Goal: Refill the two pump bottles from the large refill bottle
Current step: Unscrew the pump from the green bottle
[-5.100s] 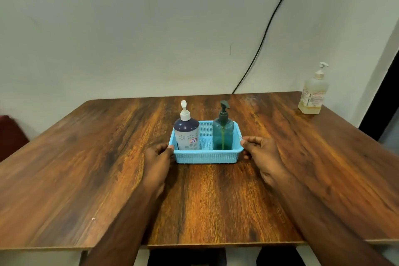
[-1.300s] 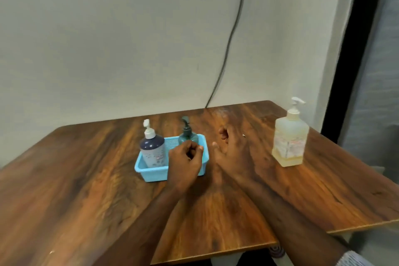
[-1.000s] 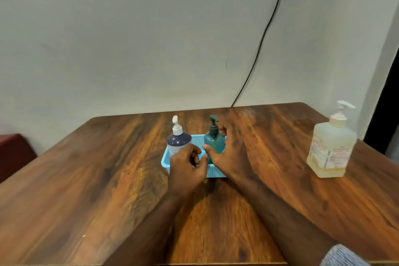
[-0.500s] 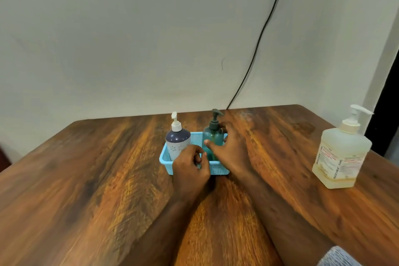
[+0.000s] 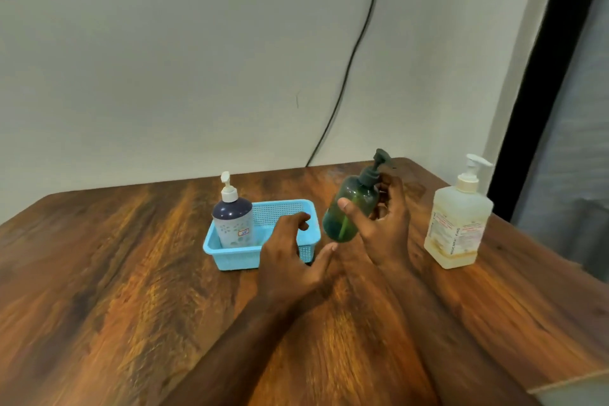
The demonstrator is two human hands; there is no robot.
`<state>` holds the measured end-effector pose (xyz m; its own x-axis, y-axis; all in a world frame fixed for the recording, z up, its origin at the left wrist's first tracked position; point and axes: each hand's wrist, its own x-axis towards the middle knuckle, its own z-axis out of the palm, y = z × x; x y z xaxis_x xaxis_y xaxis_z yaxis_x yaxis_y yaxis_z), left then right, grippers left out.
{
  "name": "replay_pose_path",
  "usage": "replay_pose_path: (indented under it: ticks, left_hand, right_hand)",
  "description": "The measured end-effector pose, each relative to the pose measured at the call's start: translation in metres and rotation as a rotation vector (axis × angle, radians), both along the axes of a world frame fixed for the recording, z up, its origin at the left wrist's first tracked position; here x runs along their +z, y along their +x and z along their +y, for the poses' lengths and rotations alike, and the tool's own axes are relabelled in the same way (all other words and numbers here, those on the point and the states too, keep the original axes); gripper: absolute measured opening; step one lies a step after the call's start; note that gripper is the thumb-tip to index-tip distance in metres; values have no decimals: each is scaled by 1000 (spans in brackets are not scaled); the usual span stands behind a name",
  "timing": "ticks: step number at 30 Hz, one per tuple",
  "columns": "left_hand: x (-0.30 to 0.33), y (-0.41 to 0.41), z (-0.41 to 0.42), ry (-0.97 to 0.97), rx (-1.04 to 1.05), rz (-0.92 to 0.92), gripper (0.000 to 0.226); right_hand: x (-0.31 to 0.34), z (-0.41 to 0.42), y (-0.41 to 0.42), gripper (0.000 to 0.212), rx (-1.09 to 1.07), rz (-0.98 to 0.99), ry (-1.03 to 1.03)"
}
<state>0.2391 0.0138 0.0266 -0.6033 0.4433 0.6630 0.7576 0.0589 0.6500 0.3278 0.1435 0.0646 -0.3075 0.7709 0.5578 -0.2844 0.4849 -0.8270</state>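
While the wooden table [image 5: 99, 273] fills the lower part of the view, the dark-blue pump bottle [image 5: 233, 219] with its white pump stands upright at the left end of the light-blue basket [image 5: 230, 257]; the basket's right half holds nothing; the left hand [image 5: 290, 260] hovers over the basket's right front corner, fingers loosely curled and grasping nothing, thumb reaching toward the green pump bottle [image 5: 351, 208]; that bottle is clear of the basket, in the air and tilted with its pump leaning right, gripped by the right hand [image 5: 382, 227], thumb across its front and fingers behind; the large refill bottle [image 5: 458, 224] stands upright on the table just right of that hand; a black cable [image 5: 349, 66] runs down the wall behind.
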Motion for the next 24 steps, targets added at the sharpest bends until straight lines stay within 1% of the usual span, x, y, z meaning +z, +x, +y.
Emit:
replay_pose_path:
  ticks: [2,5,6,8,10,12,14,16,20,21,24]
  left_hand:
    - [-2,9,8,-51,-86,57,67]
    - [-4,15,19,-129,-181,67,83]
    - [-4,16,22,-150,-205,67,85]
    - [-6,16,25,-166,-241,57,80]
    - [-6,14,25,-129,-282,12,71]
    - [-6,11,24,-83,-330,-32,62]
    - [-4,9,22,-54,-340,-26,62]
    - [-3,6,22,-48,-314,11,62]
    - [-1,1,24,-98,-257,83,78]
    - [-1,0,23,-109,-260,85,79]
    - [2,1,20,-143,-283,65,81]
  right_hand:
    - [-8,4,18,67,-13,-73,5]
    - [-26,5,38,72,14,-200,27]
    - [-30,3,42,74,29,-259,28]
    - [-34,-2,47,83,58,-399,66]
    - [-34,-7,48,82,91,-451,100]
    - [-31,-11,47,74,88,-453,137]
    - [-30,-13,44,67,86,-444,161]
    - [-31,-12,40,54,103,-377,123]
    - [-29,-9,34,27,62,-196,-21]
    - [-28,-9,33,24,59,-175,-48]
    - [-24,-10,32,25,70,-168,-93]
